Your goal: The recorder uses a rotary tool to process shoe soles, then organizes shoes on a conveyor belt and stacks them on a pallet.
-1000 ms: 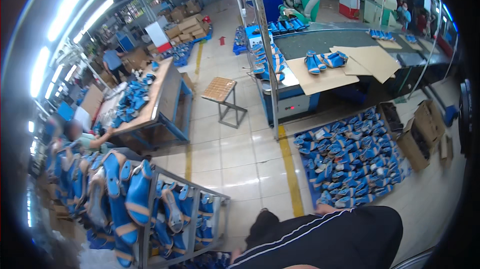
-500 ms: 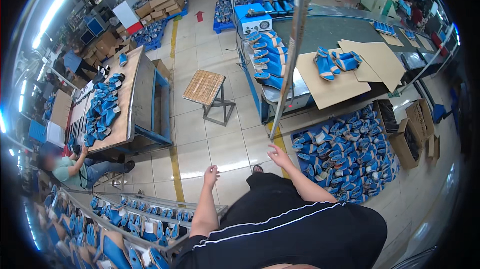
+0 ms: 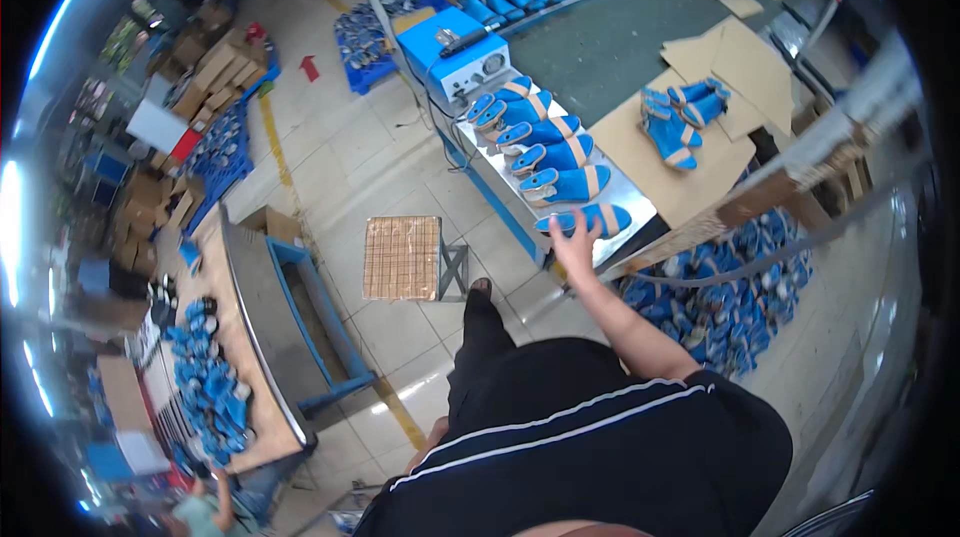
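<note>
My right hand (image 3: 575, 249) reaches over the metal end of the right-hand workbench (image 3: 640, 205), its fingers spread at the nearest blue shoe (image 3: 612, 220). That shoe has a tan band across it and lies on its own at the end of a row. I cannot tell whether the fingertips touch it. Beyond it, several more blue shoes (image 3: 565, 185) with tan bands lie side by side. Low beside my body is my left hand (image 3: 438, 431), mostly hidden by my black clothing, so its fingers do not show.
A square-topped stool (image 3: 402, 257) stands ahead of me. A blue control box (image 3: 455, 52) sits past the shoe row. Cardboard sheets (image 3: 640, 162) carry more shoes. A slanting metal post (image 3: 760, 199) crosses close on my right, above a shoe heap (image 3: 720, 302). Leftward is another shoe-covered table (image 3: 262, 407).
I have stepped forward toward the stool and workbench. My right hand has gone from above the floor to the nearest shoe. My left hand has dropped back beside my body.
</note>
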Motion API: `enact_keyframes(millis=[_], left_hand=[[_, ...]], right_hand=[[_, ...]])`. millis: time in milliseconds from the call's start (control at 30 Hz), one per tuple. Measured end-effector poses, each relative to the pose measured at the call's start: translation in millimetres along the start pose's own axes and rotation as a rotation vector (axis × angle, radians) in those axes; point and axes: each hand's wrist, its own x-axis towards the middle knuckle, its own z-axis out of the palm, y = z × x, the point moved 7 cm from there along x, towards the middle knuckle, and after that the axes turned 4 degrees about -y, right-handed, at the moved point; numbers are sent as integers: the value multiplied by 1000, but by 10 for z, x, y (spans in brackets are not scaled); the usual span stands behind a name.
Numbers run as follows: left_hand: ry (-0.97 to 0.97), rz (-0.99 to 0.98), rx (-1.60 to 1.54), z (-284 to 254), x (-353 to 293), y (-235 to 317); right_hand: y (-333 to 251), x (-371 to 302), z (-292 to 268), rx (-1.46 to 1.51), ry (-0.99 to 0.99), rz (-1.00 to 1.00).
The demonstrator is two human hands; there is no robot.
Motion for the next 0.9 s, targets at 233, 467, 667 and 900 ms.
enact_keyframes(millis=[233, 467, 667, 900], left_hand=[[-200, -876, -440, -1624, 1992, -1518], [3, -141, -17, -3473, 5046, -1212], [15, 160, -334, -3831, 6761, 917], [-33, 617, 324, -3281, 7318, 2249]], right_hand=[[-284, 497, 697, -167, -77, 449], [-177, 825, 1102, -106, 33, 657], [-649, 963, 940, -258, 309, 748], [-383, 1112, 1053, -221, -193, 571]])
